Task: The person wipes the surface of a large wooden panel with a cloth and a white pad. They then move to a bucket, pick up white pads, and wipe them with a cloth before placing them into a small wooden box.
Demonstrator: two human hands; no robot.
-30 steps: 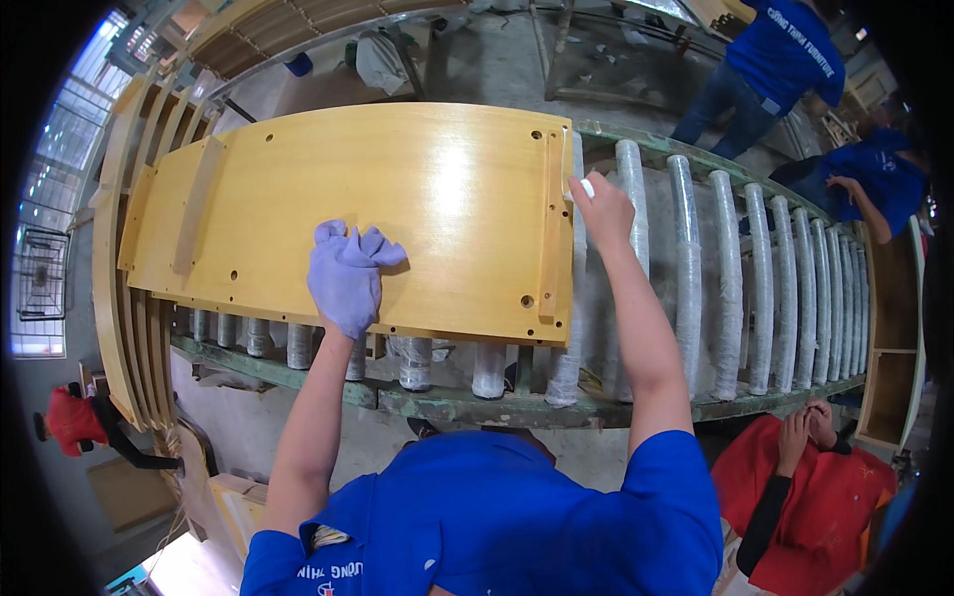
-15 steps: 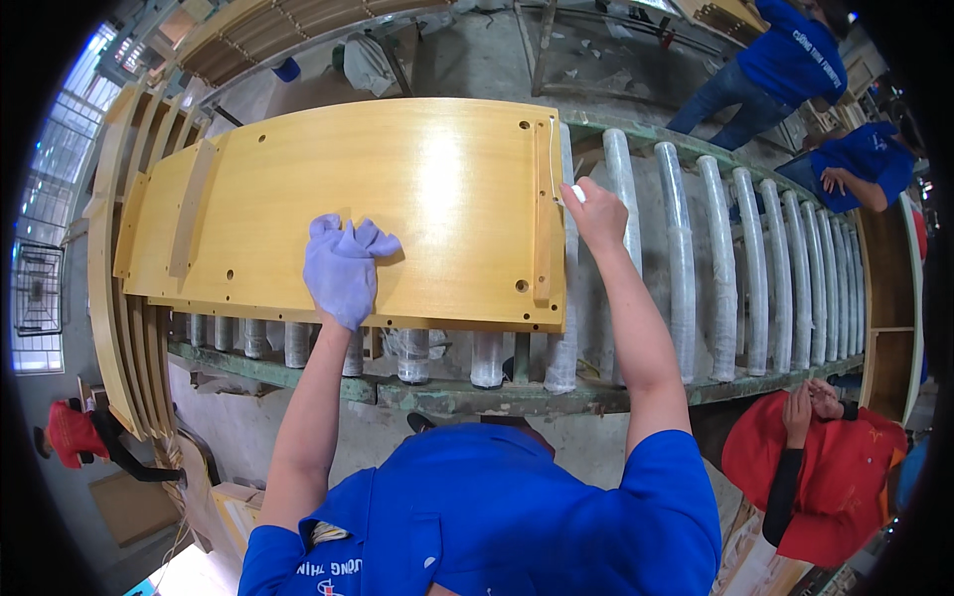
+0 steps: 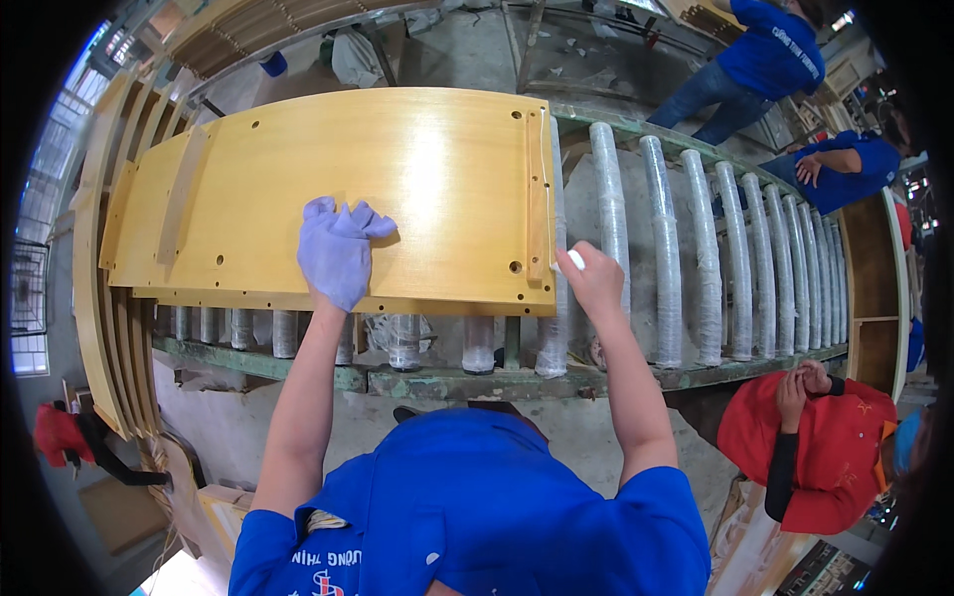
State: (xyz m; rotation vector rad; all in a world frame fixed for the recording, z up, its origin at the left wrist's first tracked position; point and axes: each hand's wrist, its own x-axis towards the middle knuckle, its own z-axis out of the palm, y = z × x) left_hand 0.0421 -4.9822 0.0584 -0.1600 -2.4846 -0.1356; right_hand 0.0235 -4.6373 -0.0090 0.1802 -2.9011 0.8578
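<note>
A long yellow-varnished wooden panel [image 3: 397, 159] with small holes lies before me. On it rests my left hand [image 3: 336, 253] in a loose lavender glove, fingers apart and nothing visible in its grip. A narrow wooden strip [image 3: 536, 199] is fixed across the panel's right end. Along that end runs a thin white line [image 3: 547, 169], like a bead of glue. My bare right hand [image 3: 596, 283] is closed round a small white squeeze bottle [image 3: 571, 260], mostly hidden by the fingers. Its tip is at the panel's right edge, near the close corner.
Plastic-wrapped rollers [image 3: 656, 248] on a green frame [image 3: 447, 385] carry the panel and extend right. Curved wooden panels [image 3: 104, 278] stand at the left. Two people in blue [image 3: 765, 60] are at the far right; a person in red [image 3: 795, 437] stands nearer.
My right hand has moved toward me along the panel's right end with the squeeze bottle, and the white line is longer. My left hand stays on the panel. The whole view has shifted slightly.
</note>
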